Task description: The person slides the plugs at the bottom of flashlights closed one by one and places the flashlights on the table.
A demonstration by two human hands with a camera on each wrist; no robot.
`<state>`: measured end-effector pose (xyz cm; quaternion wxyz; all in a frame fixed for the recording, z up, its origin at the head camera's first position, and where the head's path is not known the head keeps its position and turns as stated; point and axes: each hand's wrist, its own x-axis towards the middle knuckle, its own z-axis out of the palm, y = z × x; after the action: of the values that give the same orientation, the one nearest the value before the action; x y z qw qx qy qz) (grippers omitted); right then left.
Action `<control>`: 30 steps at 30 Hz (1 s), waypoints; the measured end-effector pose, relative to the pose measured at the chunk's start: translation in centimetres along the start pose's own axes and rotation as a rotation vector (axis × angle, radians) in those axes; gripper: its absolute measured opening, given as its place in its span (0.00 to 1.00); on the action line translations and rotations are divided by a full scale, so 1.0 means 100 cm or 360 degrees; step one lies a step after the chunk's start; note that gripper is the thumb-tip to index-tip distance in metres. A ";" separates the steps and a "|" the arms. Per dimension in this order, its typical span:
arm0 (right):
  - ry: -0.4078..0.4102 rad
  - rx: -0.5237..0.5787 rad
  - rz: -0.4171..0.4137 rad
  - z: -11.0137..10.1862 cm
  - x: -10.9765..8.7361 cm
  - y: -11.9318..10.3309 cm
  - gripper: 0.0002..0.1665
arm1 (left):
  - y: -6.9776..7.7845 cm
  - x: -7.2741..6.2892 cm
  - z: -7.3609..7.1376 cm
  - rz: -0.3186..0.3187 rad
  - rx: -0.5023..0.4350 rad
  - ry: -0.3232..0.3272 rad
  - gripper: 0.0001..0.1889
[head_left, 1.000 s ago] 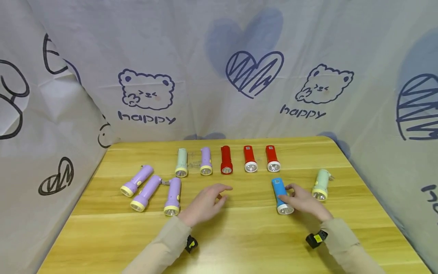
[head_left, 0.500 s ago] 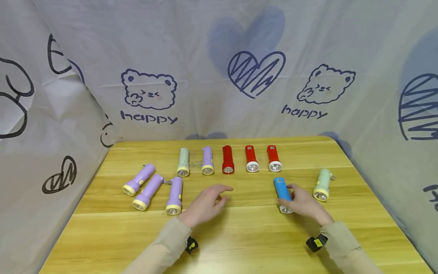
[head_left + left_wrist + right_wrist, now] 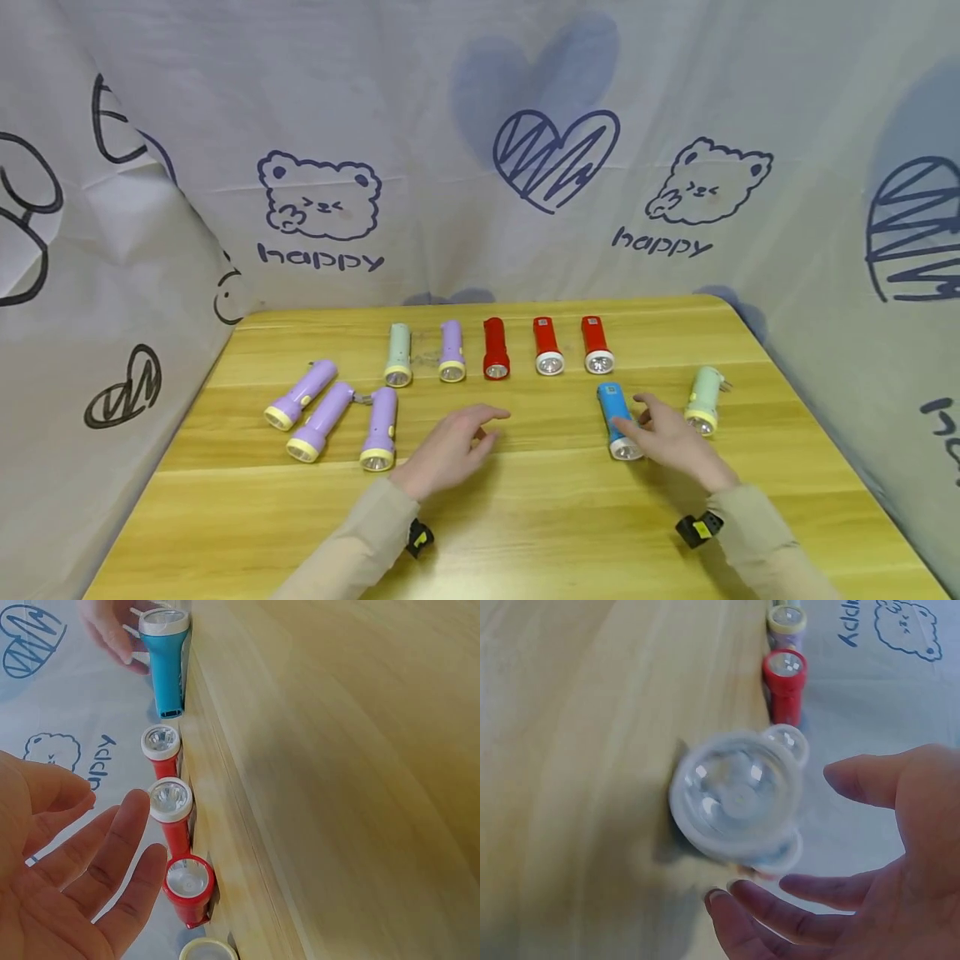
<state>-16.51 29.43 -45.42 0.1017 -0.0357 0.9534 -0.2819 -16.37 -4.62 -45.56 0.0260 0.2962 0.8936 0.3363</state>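
A blue flashlight (image 3: 614, 403) with a white head lies on the wooden table, its lens end towards me. My right hand (image 3: 673, 442) hovers just right of it, thumb and fingers spread. In the right wrist view, a gap shows between the fingers (image 3: 802, 919) and the flashlight's white-rimmed lens (image 3: 739, 796). My left hand (image 3: 446, 454) hangs relaxed over the table with nothing in it, right of a purple flashlight (image 3: 382, 423). Past its fingers, the left wrist view shows red flashlights (image 3: 177, 834) and the blue flashlight (image 3: 167, 671) beyond.
Along the back stand a row: a mint flashlight (image 3: 399, 346), a purple flashlight (image 3: 452, 343), a dark red flashlight (image 3: 495, 342) and two white-headed red flashlights. More purple flashlights (image 3: 322, 417) lie at left. A mint flashlight (image 3: 706, 390) lies at right. A printed cloth (image 3: 435, 233) surrounds the table.
My right hand gripped the blue flashlight half a second ago and has let go, drawing slightly right. The flashlight sits a little farther back. My left hand has stayed still.
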 end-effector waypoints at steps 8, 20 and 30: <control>0.0264 -0.0048 -0.0105 -0.032 -0.010 0.017 0.37 | 0.008 0.011 0.005 0.0125 0.0253 -0.0013 0.18; 0.0387 -0.0260 0.0089 -0.051 -0.008 0.071 0.40 | 0.029 0.035 0.021 0.0426 0.0819 0.0028 0.19; 0.0124 -0.0243 0.0101 -0.048 0.013 0.082 0.45 | 0.032 0.048 0.035 0.0379 0.0918 -0.0034 0.21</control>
<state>-18.94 38.73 -46.19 0.0703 -0.0020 0.9760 -0.2061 -17.81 1.98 -45.60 -0.0894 0.3974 0.9108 0.0665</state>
